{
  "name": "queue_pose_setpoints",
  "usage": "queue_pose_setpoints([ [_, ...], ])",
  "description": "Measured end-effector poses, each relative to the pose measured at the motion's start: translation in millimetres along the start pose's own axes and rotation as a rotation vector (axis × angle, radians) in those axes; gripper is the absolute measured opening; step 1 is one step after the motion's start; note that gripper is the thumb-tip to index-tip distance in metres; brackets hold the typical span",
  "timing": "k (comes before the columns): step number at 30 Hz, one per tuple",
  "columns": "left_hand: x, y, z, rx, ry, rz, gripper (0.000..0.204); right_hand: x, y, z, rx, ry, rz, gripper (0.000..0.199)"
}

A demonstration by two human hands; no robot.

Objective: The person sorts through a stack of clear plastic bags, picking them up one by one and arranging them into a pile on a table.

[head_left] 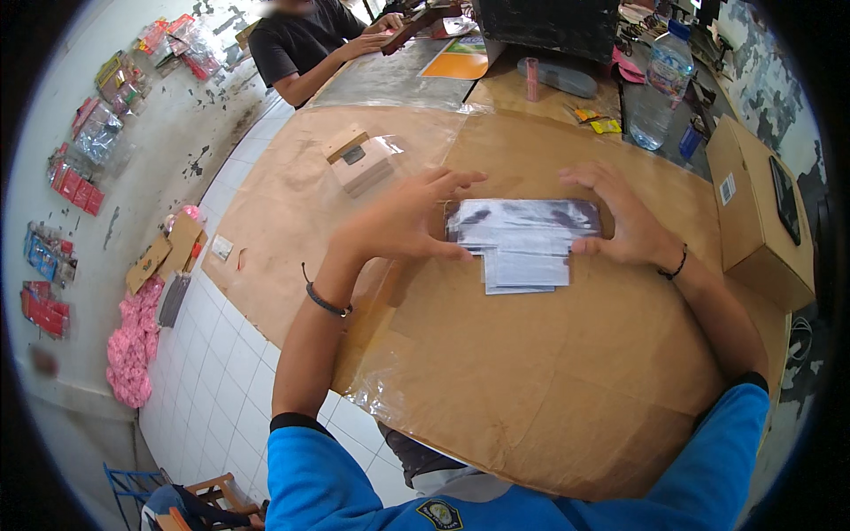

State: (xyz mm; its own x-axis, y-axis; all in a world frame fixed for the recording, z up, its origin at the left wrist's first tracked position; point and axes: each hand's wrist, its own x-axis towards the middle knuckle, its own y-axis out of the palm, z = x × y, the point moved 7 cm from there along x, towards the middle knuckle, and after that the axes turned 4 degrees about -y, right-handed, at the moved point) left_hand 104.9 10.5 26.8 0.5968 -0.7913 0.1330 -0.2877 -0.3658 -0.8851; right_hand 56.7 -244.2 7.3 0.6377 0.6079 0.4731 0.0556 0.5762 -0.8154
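Observation:
A flat rectangular bundle with a glossy, whitish and dark-streaked surface [522, 215] lies on the brown-paper-covered table [549, 372] in front of me. Pale, narrower flat pieces [527, 273] stick out from its near side; their kind I cannot make out. My left hand [403, 217] arches at the bundle's left end, fingers spread, its thumb tip at the near left corner. At the other end, my right hand [624, 217] curves with fingers apart, its thumb at the near right edge. Neither hand closes round the bundle.
A small wooden block piece [361, 161] sits farther left on the table. A large water bottle [662, 87] stands at the far right, near a cardboard box [753, 208] with a dark phone-like slab on top. Across the table a person [310, 49] handles a wooden object.

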Motion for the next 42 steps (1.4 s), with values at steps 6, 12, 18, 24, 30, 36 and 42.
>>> queue_pose_setpoints([
  [6,4.6,10.8,3.5,-0.011,0.045,0.043,0.09,-1.8,5.3,0.7,0.006,0.037,0.216,0.081],
  [12,2.0,15.2,0.2,-0.046,0.027,0.057,0.082,1.0,11.6,-2.4,0.104,0.13,0.228,0.067],
  [18,1.0,8.9,2.7,-0.056,0.043,0.011,0.079,1.4,5.1,8.0,0.09,0.06,0.091,0.061],
  [24,-7.0,-28.4,-8.7,-0.138,0.005,-0.168,0.077,-2.3,-4.6,6.3,0.165,0.001,-0.135,0.061],
  [30,-7.9,-29.3,-12.0,-0.091,0.052,-0.199,0.073,-5.0,-3.7,2.9,0.277,-0.008,-0.205,0.059],
  [36,-8.6,-29.2,-14.9,-0.027,0.043,-0.179,0.073,-1.1,-7.3,8.9,0.222,-0.051,-0.181,0.054],
  [42,-5.6,-21.0,-0.5,-0.066,0.053,-0.146,0.085,-2.8,-3.3,1.4,0.104,-0.019,-0.108,0.056],
])
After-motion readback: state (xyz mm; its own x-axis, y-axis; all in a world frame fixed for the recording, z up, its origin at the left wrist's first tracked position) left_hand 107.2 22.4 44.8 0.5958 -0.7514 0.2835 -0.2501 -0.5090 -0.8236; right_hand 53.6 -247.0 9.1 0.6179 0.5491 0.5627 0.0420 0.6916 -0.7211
